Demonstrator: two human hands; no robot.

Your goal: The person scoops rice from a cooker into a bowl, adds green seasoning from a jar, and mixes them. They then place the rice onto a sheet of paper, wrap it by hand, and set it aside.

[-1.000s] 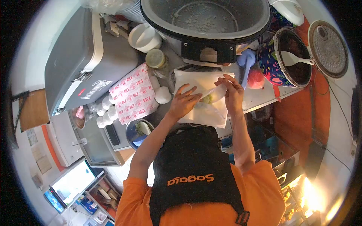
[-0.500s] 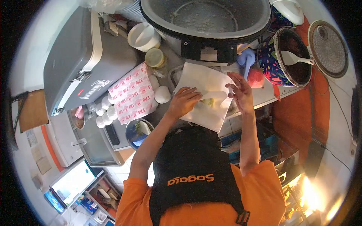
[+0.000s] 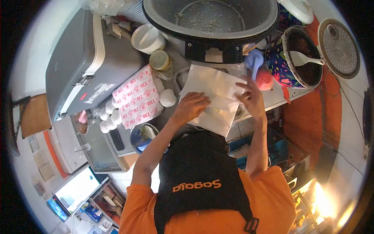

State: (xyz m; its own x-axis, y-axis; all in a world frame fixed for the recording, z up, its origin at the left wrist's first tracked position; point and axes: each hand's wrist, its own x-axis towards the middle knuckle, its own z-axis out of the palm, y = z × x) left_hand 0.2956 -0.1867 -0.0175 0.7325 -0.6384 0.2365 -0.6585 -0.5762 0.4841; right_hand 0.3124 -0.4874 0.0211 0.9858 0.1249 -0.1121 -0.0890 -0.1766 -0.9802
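Note:
A white sheet of wrapping paper lies at an angle on the counter, with a fold across its middle. A trace of yellowish-green food shows beneath the fold, mostly covered. My left hand presses its fingers together on the paper's left side, closed on the folded part. At the right edge, my right hand has bent fingers held apart, the thumb close to the fold. Left of the paper sits a stack of wrappers printed "RICE", beside round white bundles.
A large rice cooker stands beyond the paper. To the right are a patterned pot with a white scoop, and its lid. A grey cooler box fills the left. A blue bowl sits near my left forearm.
The paper fold now covers most of the food that showed before. My right hand has shifted slightly down, its fingers more bent. My left hand stays on the paper, slightly lower.

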